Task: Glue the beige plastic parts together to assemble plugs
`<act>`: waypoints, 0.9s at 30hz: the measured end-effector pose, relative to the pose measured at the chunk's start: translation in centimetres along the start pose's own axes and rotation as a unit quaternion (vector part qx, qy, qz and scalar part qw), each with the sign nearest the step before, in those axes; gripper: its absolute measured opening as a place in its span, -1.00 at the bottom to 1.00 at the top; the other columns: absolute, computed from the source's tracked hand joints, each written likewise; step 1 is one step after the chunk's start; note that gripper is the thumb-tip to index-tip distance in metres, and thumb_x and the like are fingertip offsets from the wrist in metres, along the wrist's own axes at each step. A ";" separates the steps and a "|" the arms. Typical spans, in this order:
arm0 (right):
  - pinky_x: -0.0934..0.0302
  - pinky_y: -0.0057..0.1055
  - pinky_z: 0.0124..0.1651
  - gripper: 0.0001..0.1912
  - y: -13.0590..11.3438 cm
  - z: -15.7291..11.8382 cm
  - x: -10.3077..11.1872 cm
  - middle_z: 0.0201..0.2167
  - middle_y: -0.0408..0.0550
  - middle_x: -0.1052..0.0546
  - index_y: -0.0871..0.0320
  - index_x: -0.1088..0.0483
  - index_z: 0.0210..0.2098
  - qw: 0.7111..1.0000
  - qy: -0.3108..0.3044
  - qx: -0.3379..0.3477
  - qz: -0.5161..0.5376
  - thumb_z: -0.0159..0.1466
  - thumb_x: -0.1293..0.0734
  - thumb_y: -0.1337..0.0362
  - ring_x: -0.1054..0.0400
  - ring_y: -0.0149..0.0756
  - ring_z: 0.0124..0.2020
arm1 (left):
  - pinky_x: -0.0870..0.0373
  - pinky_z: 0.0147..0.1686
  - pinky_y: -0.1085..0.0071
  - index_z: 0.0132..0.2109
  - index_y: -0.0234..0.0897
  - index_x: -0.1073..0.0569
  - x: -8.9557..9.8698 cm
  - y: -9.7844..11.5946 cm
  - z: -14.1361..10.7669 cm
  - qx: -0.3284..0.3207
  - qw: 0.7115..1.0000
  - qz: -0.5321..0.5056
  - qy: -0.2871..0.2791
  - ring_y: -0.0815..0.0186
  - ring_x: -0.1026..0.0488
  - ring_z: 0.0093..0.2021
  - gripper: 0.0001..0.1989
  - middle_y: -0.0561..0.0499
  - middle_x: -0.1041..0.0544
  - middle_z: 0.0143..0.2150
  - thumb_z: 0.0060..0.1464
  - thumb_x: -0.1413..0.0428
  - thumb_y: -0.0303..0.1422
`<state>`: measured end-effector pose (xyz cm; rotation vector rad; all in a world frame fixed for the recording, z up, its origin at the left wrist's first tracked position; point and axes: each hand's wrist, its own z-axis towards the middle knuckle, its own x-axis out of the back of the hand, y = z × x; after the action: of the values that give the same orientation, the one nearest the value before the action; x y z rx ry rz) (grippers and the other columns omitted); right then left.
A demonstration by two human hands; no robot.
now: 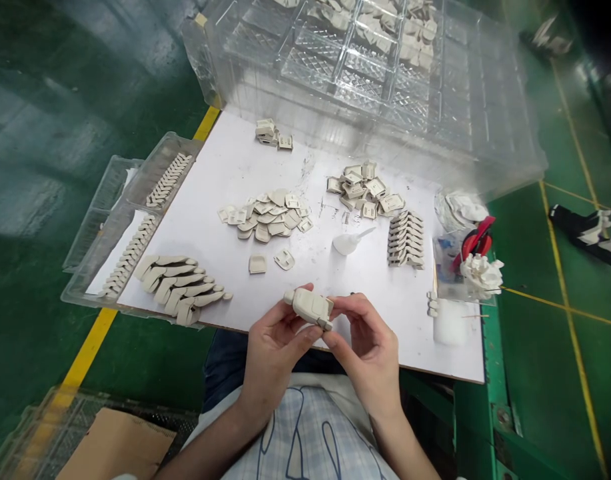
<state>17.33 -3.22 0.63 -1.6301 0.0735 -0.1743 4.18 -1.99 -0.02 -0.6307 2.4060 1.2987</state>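
Note:
A beige plastic piece (311, 306) with a rounded knob at its left end is held between both hands above the table's front edge. My left hand (278, 343) grips its left and lower side, thumb below. My right hand (362, 340) pinches its right end between thumb and fingers. Just beyond lie a squarish beige part (258, 265) and an oval one with slots (284, 259). Farther back are a pile of flat beige parts (270, 217), a white bottle with a thin nozzle (346, 244) and a heap of slotted parts (368, 190).
Stacked curved parts (180, 283) lie at the left, a neat row (406, 240) at the right. A divided clear tray (335, 100) stands behind. Side trays (92, 257) hang at the left edge. A red tool (474, 243) and white container (450, 323) are at the right.

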 end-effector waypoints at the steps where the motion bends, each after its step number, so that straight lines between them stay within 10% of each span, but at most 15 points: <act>1: -0.37 -0.32 -0.10 -0.77 0.1 0.0 -0.1 -0.25 -0.10 -0.57 0.00 -0.54 -0.09 1.000 0.015 -0.016 0.019 0.25 -0.50 0.20 -0.45 -0.26 -0.20 | -0.56 -0.04 0.29 0.02 -0.20 -0.61 0.0 0.1 0.0 -0.020 1.000 0.016 0.004 0.14 -0.65 -0.08 -0.52 -0.06 -0.71 -0.13 -0.09 -0.46 -0.28; 5: -0.40 -0.38 -0.23 -0.67 0.5 0.0 -0.7 -0.30 -0.10 -0.59 0.04 -0.50 -0.10 0.984 0.053 -0.110 0.127 0.20 -0.53 0.09 -0.47 -0.28 -0.29 | -0.49 0.04 0.28 -0.09 -0.12 -0.65 0.2 0.3 0.2 -0.157 0.976 0.152 -0.018 0.14 -0.61 -0.03 -0.69 -0.04 -0.69 -0.11 -0.03 -0.41 -0.45; 12: -0.42 -0.42 -0.25 -0.60 0.7 -0.6 -2.2 -0.35 -0.13 -0.57 0.04 -0.46 -0.17 0.950 0.025 -0.197 0.242 0.10 -0.57 0.04 -0.46 -0.33 -0.35 | -0.40 -0.18 0.23 -0.23 0.03 -0.68 1.5 0.2 1.9 -0.459 0.818 0.346 0.000 0.16 -0.52 -0.26 -0.70 0.05 -0.66 -0.33 0.03 -0.31 -0.56; 16: -0.43 -0.43 -0.20 -0.61 0.8 -0.8 -2.3 -0.32 -0.11 -0.60 0.04 -0.49 -0.16 0.951 0.032 -0.181 0.249 0.10 -0.59 0.07 -0.50 -0.32 -0.30 | -0.37 -0.24 0.24 -0.19 0.07 -0.67 1.8 0.1 2.1 -0.495 0.795 0.351 -0.004 0.18 -0.51 -0.33 -0.63 0.10 -0.65 -0.40 0.01 -0.33 -0.60; 23: -0.47 -0.40 -0.17 -0.70 0.5 -1.5 -1.7 -0.24 -0.09 -0.65 0.01 -0.55 -0.10 0.971 0.037 -0.137 0.191 0.19 -0.55 0.14 -0.55 -0.28 -0.25 | -0.43 -0.15 0.16 -0.29 0.02 -0.69 2.1 0.5 1.3 -0.409 0.852 0.326 -0.031 0.10 -0.54 -0.27 -0.75 0.05 -0.68 -0.38 -0.07 -0.42 -0.49; 27: -0.48 -0.47 -0.13 -0.71 -0.6 -1.9 -1.6 -0.21 -0.13 -0.66 -0.04 -0.57 -0.09 0.984 0.025 -0.080 0.160 0.19 -0.56 0.24 -0.58 -0.32 -0.22 | -0.50 -0.21 0.27 -0.04 0.03 -0.67 2.6 1.2 0.9 -0.486 0.796 0.351 -0.083 0.17 -0.55 -0.22 -0.57 0.08 -0.71 -0.26 0.01 -0.35 -0.59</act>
<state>15.38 -4.81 1.25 -1.7494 0.3944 0.0380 1.39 -1.27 -0.93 0.2539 1.6895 2.7890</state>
